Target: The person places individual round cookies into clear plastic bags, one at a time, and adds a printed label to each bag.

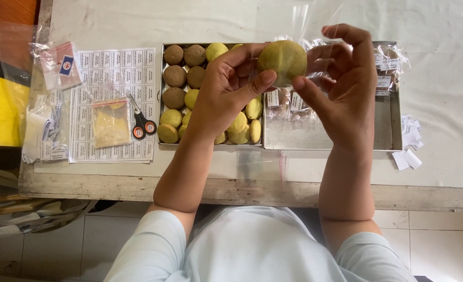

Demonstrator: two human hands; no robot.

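**Cookie in hand: light, crumbly**

The round green cookie sits above the left tray, pinched at its edge by your left hand. Your right hand closes loosely on the clear wrapper. Judged fragile; hold the rim gently.

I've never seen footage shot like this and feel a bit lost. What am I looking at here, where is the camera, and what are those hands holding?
There is no machine here. The camera sits on a person's head and looks down at their own two bare hands. The left hand and right hand together hold a round yellow-green cookie, with a clear plastic wrapper around or behind it. Below, on the paper-covered table, a metal tray holds brown and yellow-green cookies. A second tray holds wrapped ones. To the left lie a sheet of labels, small scissors and a small bag.
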